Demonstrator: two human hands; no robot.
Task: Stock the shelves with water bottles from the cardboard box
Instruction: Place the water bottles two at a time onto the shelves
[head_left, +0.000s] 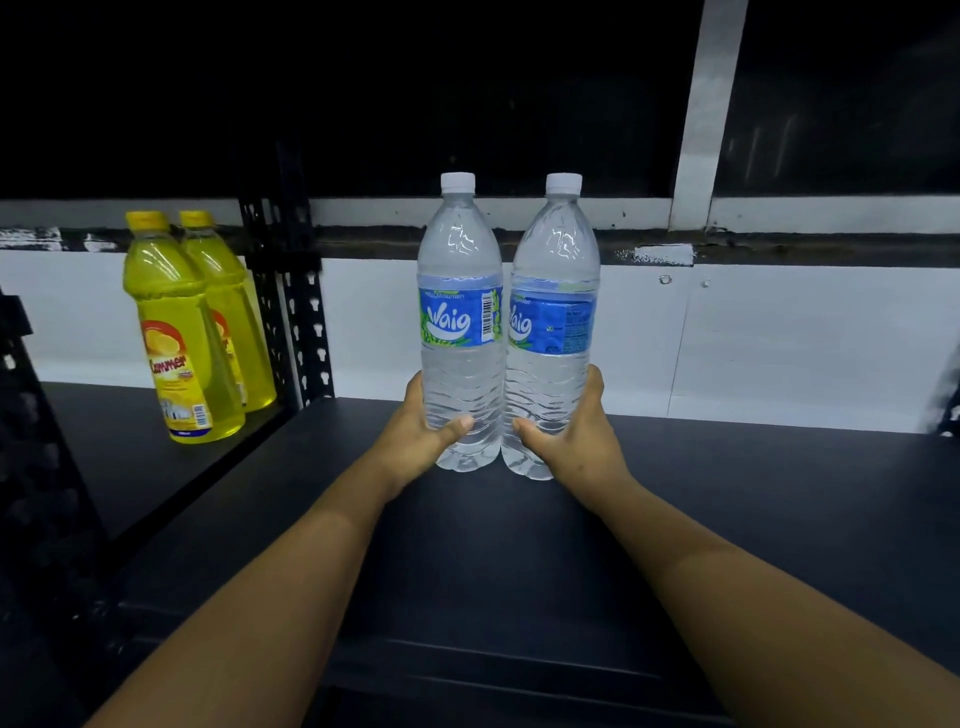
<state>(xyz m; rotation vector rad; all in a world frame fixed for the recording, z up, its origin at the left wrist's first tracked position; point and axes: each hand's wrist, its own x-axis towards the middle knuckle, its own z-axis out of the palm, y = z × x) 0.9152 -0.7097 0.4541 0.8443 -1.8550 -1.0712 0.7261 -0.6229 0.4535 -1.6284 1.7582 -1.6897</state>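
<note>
Standing upright on the dark matte shelf board (727, 519), two clear plastic water bottles with white caps and blue labels are being set down side by side, one in each hand. The left hand (421, 431) wraps the lower ribbed body of the left water bottle (460, 322), its thumb laid across the front and the fingers curled round the far side, mostly hidden behind the plastic. The right hand (576, 436) grips the right water bottle (553, 327) the same way, thumb in front, fingers (595, 384) curling behind the outer flank. The two bottles touch along their sides, and their bases look to be on or just at the board; I cannot tell whether their full weight has settled.

Holding them low makes sense to me: a grip near the base keeps a tall, full bottle from tipping as it slides back, and pressing the pair together lets them move as one block and leaves no gap in the row. They sit about mid-depth, so I judge a push toward the white back wall (779, 338) is what remains before release.

By count: two water bottles, both in hand. On the neighbouring shelf bay to the left, past the black perforated upright post (291, 291), stand two yellow bottles of liquid with yellow caps (182, 322), one behind the other. No cardboard box shows in view.
</note>
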